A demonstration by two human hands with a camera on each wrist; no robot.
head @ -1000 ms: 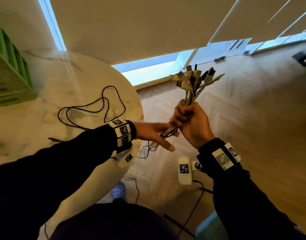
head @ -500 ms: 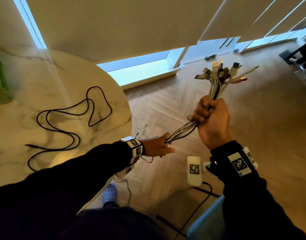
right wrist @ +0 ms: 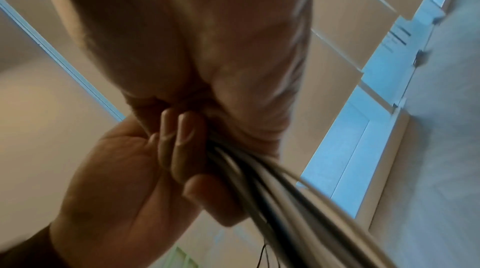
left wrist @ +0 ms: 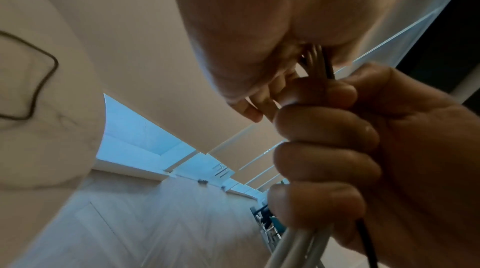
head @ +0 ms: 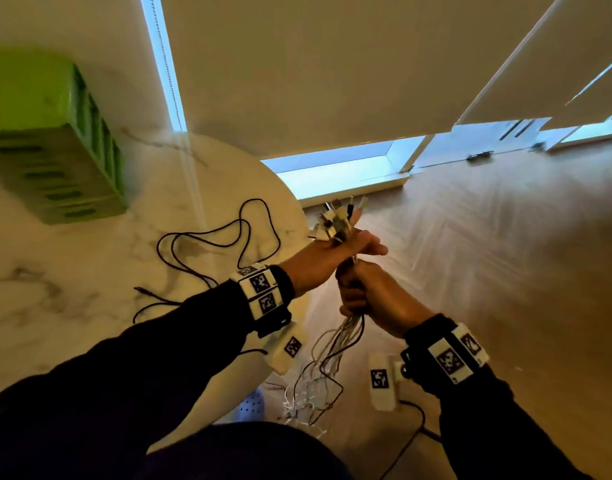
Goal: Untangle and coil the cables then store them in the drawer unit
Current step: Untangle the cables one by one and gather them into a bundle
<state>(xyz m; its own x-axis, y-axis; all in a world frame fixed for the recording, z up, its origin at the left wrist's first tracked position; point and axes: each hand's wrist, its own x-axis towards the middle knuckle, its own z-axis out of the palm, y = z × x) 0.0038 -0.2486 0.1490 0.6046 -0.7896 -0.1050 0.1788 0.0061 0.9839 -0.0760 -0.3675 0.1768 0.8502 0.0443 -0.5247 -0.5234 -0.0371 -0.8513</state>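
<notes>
Both fists clamp cable bundle (head: 346, 327): left hand (head: 335, 251) just under plugs, right hand (head: 373, 296) below. Limp, light tails; regrip near plugs.

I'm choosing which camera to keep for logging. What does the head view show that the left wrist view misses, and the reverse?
Only the head view shows the green plastic drawer unit, the connector ends above the left hand, and the tangled tails hanging toward the wooden floor.

Only the left wrist view shows the right hand's fingers curled round the cables.

Both show the bundle of mostly white cables, the loose black cable and the round marble table.
</notes>
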